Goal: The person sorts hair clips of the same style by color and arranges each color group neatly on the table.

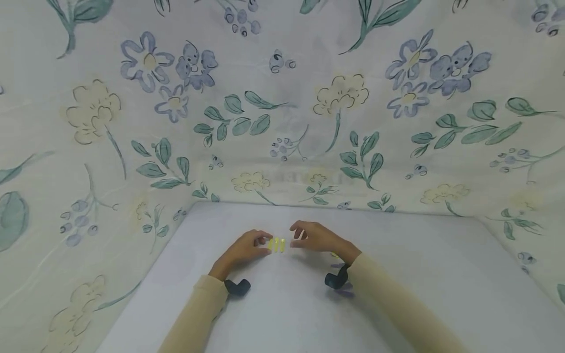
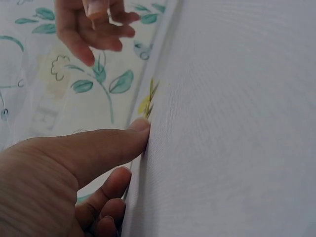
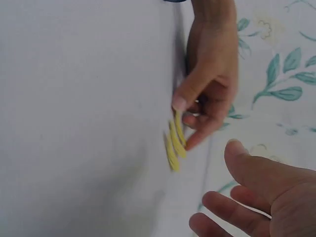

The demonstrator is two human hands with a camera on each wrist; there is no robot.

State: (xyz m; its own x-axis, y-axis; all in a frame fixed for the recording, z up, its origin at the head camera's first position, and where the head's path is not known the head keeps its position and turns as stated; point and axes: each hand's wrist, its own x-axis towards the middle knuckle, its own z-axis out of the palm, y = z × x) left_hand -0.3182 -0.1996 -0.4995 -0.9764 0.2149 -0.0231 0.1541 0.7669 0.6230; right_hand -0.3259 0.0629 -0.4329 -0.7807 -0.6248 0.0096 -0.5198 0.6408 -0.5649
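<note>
Yellow, slender pieces (image 1: 276,245) sit side by side.

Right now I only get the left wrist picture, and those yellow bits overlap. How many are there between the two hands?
Observer: Three yellow strips, side by side in the head view.
Visitor: And the left forefinger? I can't make it out.
Observer: In the right wrist view, the left hand has thumb and forefinger at opposite ends of the nearest strip.
Visitor: Anything near the other wrist?
Observer: Purplish pieces, below the right hand in the head view, partly behind a dark device.
</note>
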